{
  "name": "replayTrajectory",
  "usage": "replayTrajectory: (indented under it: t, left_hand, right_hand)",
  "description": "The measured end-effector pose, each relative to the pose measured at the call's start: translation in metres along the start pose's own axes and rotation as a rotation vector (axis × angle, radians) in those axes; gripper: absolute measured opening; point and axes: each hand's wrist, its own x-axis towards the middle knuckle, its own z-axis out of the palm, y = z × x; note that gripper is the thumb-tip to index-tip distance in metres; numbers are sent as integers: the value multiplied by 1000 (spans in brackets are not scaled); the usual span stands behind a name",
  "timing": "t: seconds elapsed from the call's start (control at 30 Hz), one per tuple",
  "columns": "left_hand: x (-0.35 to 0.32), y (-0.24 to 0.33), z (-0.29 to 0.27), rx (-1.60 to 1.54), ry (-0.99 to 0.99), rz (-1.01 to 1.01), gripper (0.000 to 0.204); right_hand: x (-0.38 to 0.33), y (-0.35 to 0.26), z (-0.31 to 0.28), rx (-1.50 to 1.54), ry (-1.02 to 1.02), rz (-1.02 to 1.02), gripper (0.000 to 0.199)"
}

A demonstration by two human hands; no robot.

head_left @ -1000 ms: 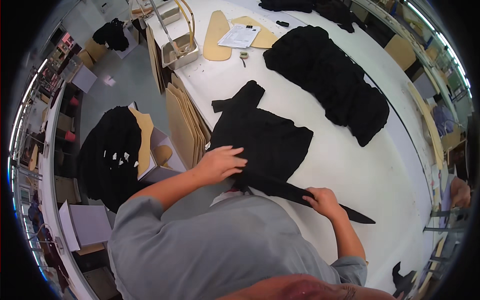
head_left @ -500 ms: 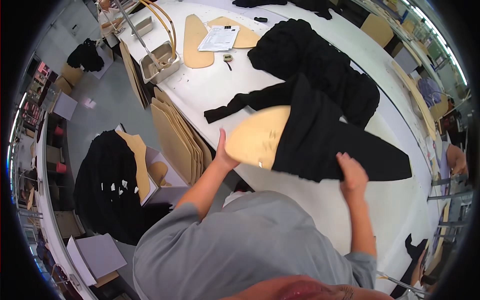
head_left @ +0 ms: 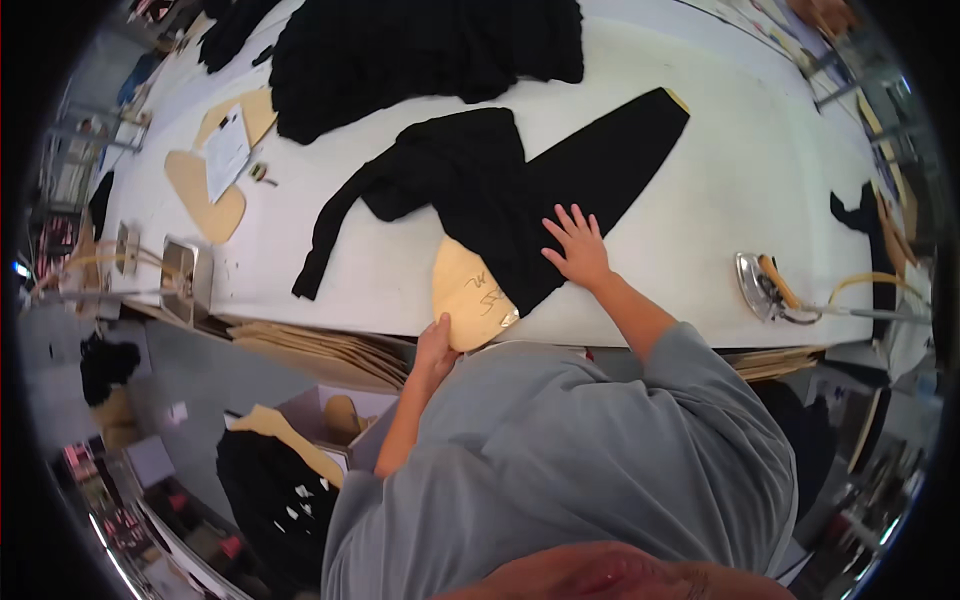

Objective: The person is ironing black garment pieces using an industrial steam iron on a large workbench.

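Note:
A black long-sleeved garment [head_left: 474, 185] lies on the white table [head_left: 330, 285]. One of its sleeves is stretched over a tan flat board [head_left: 462, 285], whose rounded wide end sticks out near my body. The board's narrow tip shows as a thin light edge at the sleeve's far right end. My left hand [head_left: 434, 352] grips the rounded end, thumb on top and fingers out of sight beneath. Spread flat on the black cloth, my right hand [head_left: 580, 248] holds nothing. The other sleeve trails loosely to the left.
A big black garment heap [head_left: 430, 60] lies at the back. An iron [head_left: 765, 288] rests at the right. Papers [head_left: 228, 150] lie over tan boards at the left, beside a tape measure [head_left: 263, 174]. A metal basin [head_left: 187, 280] sits at the left edge, and stacked boards [head_left: 310, 350] are below it.
The view has turned toward the right, bringing the iron into sight. The board and garment have swung, so the narrow end points far right. My right hand has opened flat on the cloth.

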Motion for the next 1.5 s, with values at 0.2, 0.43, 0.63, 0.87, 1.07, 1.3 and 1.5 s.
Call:
replayTrajectory:
  t: [0.2, 0.43, 0.63, 0.87, 1.07, 1.3, 1.5]
  left_hand:
    - [-71, -53, -233, -142, 412, 54, 44]
    - [-84, 45, -156, 452, 127, 11, 41]
    - [94, 212, -112, 1436, 877, 1075, 74]
    - [59, 323, -174, 1752, 606, 727, 22]
    - [55, 203, -134, 1832, 26, 838, 52]
    - [7, 103, 5, 1430, 40, 438, 44]
    - [-48, 34, -28, 1120, 68, 453, 44]
  right_hand:
    - [10, -8, -16, -6, -34, -48, 61]
    - [-87, -71, -11, 1388, 307, 1236, 41]
    - [-37, -58, -9, 1452, 302, 1211, 30]
    - [-135, 51, -108, 1103, 223, 1435, 30]
    - [-173, 14, -128, 699, 309, 1323, 33]
    - [-172, 61, -126, 354, 328, 948, 41]
    - [-148, 75, -167, 424, 300, 652, 39]
